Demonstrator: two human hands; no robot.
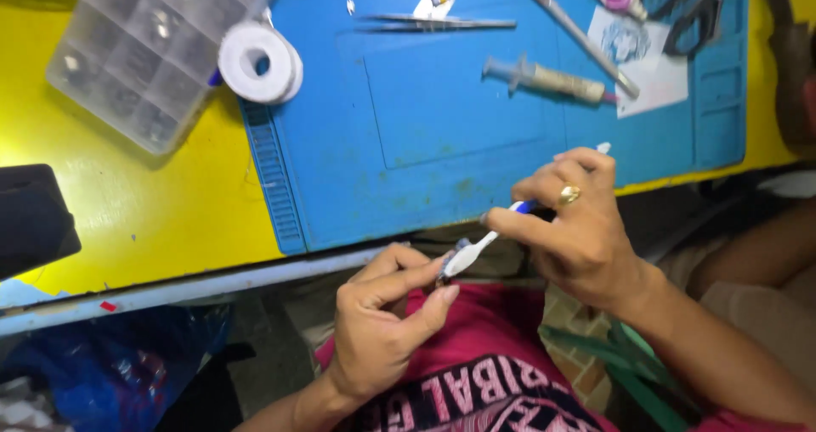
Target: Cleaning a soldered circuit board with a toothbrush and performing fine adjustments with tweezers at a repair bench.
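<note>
- The right hand (578,228) is closed around the handle of a white and blue toothbrush (484,241), thumb and fingers pinching it; a gold ring (569,195) sits on one finger.
- The toothbrush lies just below the near edge of the blue work mat (442,126), over the person's lap. Its long axis runs on a slant: the bristle head points down and to the left, the handle end rises up and to the right and pokes out above the right hand.
- The left hand (382,313) is closed, thumb and forefinger pinching a small dark part (444,272); what the part is cannot be told. The brush head touches it.
- On the mat's far side lie tweezers (442,22), a syringe (548,79), a slim metal tool (582,41) and scissors (688,7).
- At the mat's upper left corner sits a white tape roll (259,61); left of the mat, on the yellow table (153,211), a clear compartment box (140,58).
</note>
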